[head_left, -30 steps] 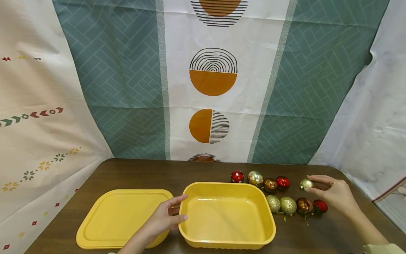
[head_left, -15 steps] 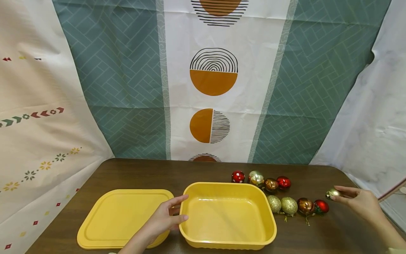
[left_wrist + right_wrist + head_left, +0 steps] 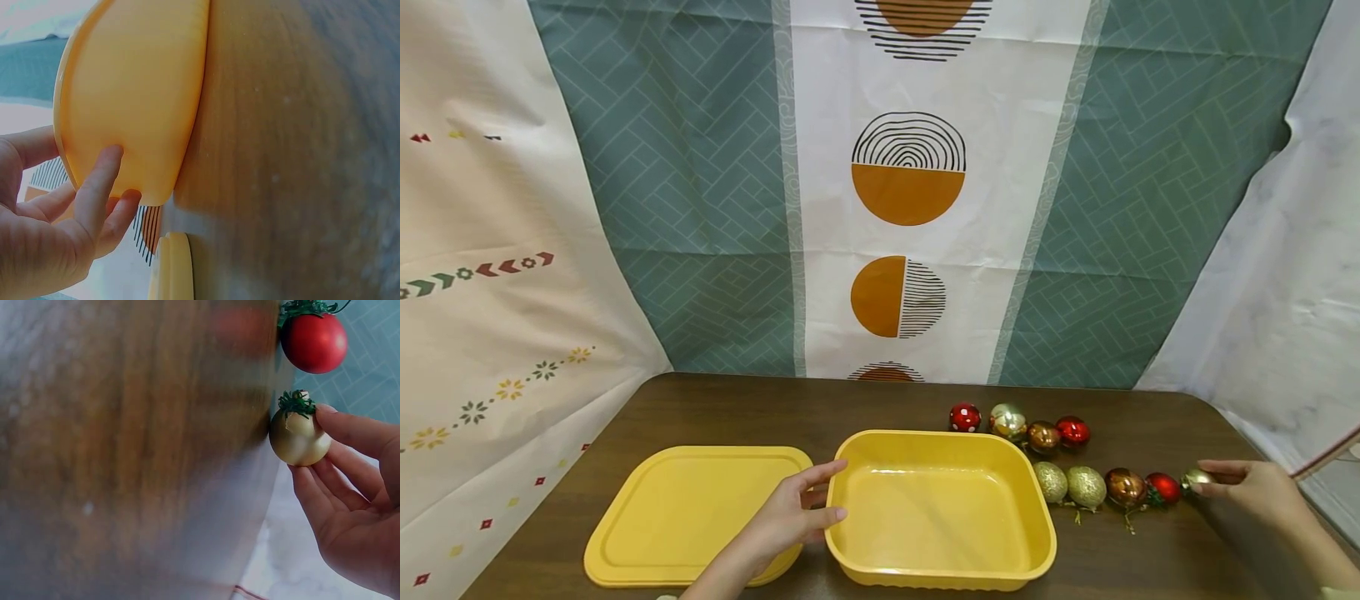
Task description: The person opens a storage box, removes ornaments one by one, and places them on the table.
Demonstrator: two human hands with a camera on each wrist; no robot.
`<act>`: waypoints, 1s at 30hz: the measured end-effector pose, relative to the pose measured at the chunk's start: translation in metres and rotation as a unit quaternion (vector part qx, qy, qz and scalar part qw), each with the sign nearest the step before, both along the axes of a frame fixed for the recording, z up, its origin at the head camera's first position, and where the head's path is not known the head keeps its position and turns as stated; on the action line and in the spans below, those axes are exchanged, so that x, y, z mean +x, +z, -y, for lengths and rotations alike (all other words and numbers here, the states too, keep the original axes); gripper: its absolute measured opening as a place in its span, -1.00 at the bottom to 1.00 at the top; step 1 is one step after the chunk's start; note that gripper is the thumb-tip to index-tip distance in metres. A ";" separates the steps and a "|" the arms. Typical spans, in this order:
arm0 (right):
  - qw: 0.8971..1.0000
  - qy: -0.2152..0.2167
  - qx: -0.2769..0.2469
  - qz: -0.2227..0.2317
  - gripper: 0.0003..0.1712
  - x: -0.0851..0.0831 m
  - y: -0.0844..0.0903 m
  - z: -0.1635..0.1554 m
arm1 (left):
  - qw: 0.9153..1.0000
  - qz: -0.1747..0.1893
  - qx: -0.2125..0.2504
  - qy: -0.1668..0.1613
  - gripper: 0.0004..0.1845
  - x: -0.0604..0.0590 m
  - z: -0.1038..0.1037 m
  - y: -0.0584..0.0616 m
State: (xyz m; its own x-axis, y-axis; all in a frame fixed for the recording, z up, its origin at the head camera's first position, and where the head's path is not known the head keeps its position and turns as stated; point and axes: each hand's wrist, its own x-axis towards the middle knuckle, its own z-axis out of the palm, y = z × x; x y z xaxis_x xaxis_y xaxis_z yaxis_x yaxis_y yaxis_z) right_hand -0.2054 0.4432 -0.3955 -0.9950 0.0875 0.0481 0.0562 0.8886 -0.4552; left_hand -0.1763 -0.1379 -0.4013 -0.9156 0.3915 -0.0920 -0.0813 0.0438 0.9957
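Note:
My left hand (image 3: 790, 512) holds the left end of a yellow plastic container (image 3: 940, 575), thumb and index fingertips at its rim and other fingers against the outer wall in the left wrist view. My right hand (image 3: 1255, 492) pinches a small gold Christmas bauble (image 3: 300, 440) between thumb and fingers, low at the table surface. Green tinsel tops this bauble. Right beside it lies a red bauble (image 3: 1163, 488), followed leftward by a brown bauble (image 3: 1125, 486) and two glittery gold baubles, one of them (image 3: 1086, 486) in full view.
A yellow lid (image 3: 692, 512) lies flat left of the container. Behind the container's right corner sit a spotted red bauble (image 3: 965, 417), a shiny pale gold bauble (image 3: 1007, 420), a brown bauble (image 3: 1042, 436) and a red bauble (image 3: 1072, 431). Fabric curtains (image 3: 700, 208) hang behind the table.
My right hand has carried the small gold bauble rightward, then down and toward me, to the right end of the front row beside the red bauble. The left hand stays on the container.

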 end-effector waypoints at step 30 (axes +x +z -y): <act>1.000 0.010 -0.007 0.005 -0.34 0.003 0.002 0.008 | 1.000 0.003 -0.001 -0.008 -0.31 -0.001 0.000 0.002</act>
